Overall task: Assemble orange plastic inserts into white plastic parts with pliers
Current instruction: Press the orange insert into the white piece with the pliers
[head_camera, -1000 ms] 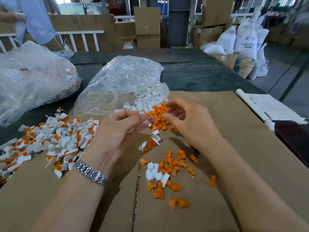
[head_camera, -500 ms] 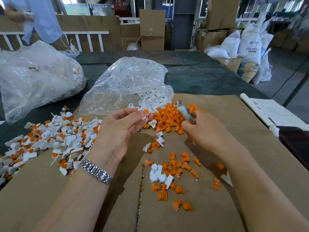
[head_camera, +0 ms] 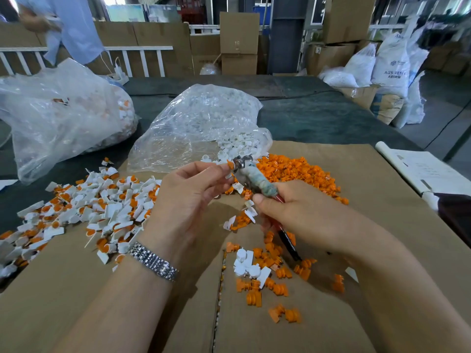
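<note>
My left hand [head_camera: 186, 197] pinches a small white part with an orange insert [head_camera: 230, 165] between thumb and fingers. My right hand [head_camera: 303, 215] grips the pliers [head_camera: 251, 178] by their wrapped handles, and the metal jaws sit against the pinched part. Behind the pliers lies a heap of loose orange inserts [head_camera: 293, 169]. A pile of white parts fitted with orange [head_camera: 89, 210] covers the cardboard at the left. Loose white parts [head_camera: 237, 143] spill from a clear bag [head_camera: 201, 123].
Cardboard [head_camera: 369, 200] covers the dark table. A scatter of inserts and white parts [head_camera: 265, 271] lies near me. A second full bag [head_camera: 63, 115] sits at far left, papers [head_camera: 420, 169] at right. A person in blue [head_camera: 68, 24] stands behind the fence.
My right hand left the orange heap, took up the pliers and brought their jaws left to the part my left hand holds. My left hand rose slightly.
</note>
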